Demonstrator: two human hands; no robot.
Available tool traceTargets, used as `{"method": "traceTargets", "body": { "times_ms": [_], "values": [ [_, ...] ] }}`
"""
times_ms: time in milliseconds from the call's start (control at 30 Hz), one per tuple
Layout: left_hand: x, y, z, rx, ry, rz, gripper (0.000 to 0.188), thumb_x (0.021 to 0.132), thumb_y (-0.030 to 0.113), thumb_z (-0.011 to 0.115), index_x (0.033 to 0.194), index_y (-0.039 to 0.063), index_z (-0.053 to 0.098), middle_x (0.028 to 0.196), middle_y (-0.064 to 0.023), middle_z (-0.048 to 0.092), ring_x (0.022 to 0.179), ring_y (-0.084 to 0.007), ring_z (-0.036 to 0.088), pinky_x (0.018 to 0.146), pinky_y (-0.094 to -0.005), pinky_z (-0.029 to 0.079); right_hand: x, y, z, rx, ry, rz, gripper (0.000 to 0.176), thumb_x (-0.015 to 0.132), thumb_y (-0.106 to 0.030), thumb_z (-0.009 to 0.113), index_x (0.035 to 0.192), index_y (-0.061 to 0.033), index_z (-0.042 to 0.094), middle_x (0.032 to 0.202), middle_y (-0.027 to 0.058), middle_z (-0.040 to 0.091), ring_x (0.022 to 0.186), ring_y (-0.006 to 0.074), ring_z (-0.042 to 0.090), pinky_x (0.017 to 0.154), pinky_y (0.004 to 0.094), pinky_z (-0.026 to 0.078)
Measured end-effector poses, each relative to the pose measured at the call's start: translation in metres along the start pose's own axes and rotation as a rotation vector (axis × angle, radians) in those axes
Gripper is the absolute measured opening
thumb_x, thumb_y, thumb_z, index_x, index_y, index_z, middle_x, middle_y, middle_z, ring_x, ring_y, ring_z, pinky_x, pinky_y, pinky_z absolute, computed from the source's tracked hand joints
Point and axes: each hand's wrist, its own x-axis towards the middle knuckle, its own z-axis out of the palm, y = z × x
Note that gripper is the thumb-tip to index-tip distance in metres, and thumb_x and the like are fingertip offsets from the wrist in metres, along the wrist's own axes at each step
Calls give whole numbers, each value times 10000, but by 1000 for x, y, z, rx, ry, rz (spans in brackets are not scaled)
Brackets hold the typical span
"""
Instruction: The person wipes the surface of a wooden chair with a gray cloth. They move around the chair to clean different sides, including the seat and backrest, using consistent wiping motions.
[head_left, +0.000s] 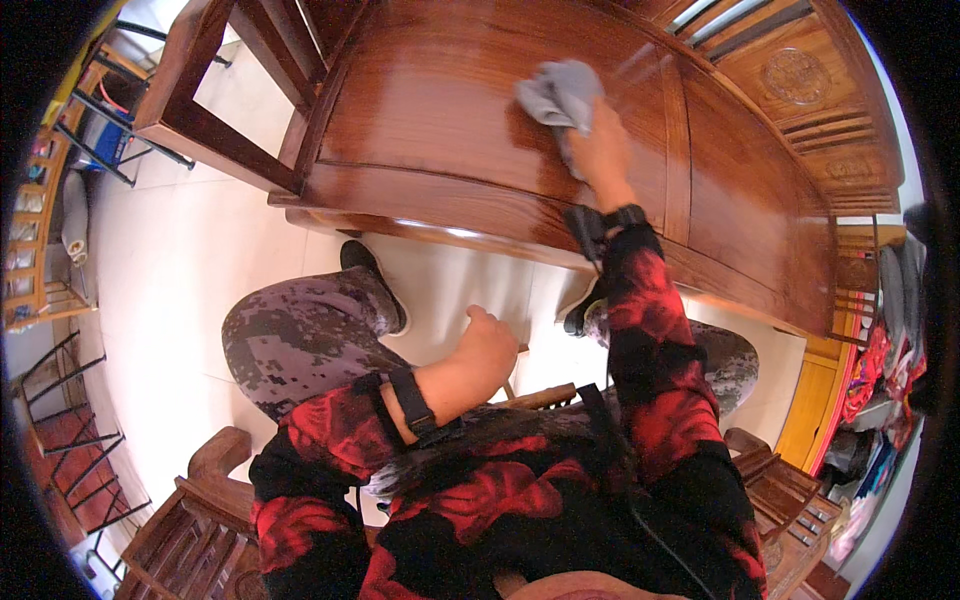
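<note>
A grey cloth (559, 94) is bunched under my right hand (604, 154), pressed against the seat of a polished reddish-brown wooden bench (427, 112). Part of the cloth hangs below the fingers toward the seat's front rail. My left hand (487, 349) is held in front of my body, above the floor and away from the bench, with its fingers curled; nothing shows in it, though its palm side is hidden. Both wrists carry black straps, and a small dark device sits by the right one.
The bench's wooden armrest (217, 150) rises at the left, its carved backrest (802, 82) at the upper right. Behind me stand carved wooden chairs (199, 536). Folding metal-legged stools (71, 435) are at the far left. A yellow wooden cabinet (814, 397) and piled clothes (900, 300) stand right.
</note>
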Motion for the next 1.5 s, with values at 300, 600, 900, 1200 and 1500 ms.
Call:
{"method": "traceTargets", "body": {
  "times_ms": [300, 600, 900, 1200, 1500],
  "values": [
    [11, -2, 3, -85, -30, -65, 98, 771, 203, 617, 772, 166, 708, 772, -20, 651, 761, -213, 635, 666, -390, 386, 8, -201, 55, 272, -205, -342, 587, 776, -173, 662, 1344, -128, 518, 1256, 171, 589, 1110, 395, 577, 903, 527, 473],
    [11, -1, 3, -58, -82, -82, 148, 843, 192, 579, 907, 129, 696, 838, -34, 664, 820, -227, 650, 758, -419, 425, 63, -110, 56, 115, -134, -99, 523, 831, -205, 641, 1329, -108, 515, 1190, 213, 608, 1093, 429, 592, 889, 520, 503],
    [4, 2, -3, -30, 40, -67, 112, 819, 172, 599, 865, 126, 690, 777, -42, 648, 764, -224, 646, 735, -404, 419, 51, 123, -16, -30, 37, 347, 527, 821, -193, 633, 1328, -101, 523, 1143, 256, 650, 1060, 449, 624, 905, 532, 498],
    [-3, 11, 0, -21, 149, -65, 127, 781, 185, 624, 814, 108, 720, 753, -62, 641, 759, -242, 632, 727, -415, 401, 7, 138, -42, -287, -16, 376, 680, 816, -267, 654, 1423, -38, 451, 1271, 224, 593, 1136, 413, 582, 956, 496, 473],
    [1, 16, 8, 25, 34, -44, 154, 791, 195, 626, 881, 124, 729, 812, -56, 647, 781, -243, 619, 737, -437, 391, -30, -121, 26, 241, -70, -228, 570, 764, -126, 663, 1320, -75, 548, 1267, 202, 592, 1155, 384, 569, 975, 494, 459]
  ]
}}
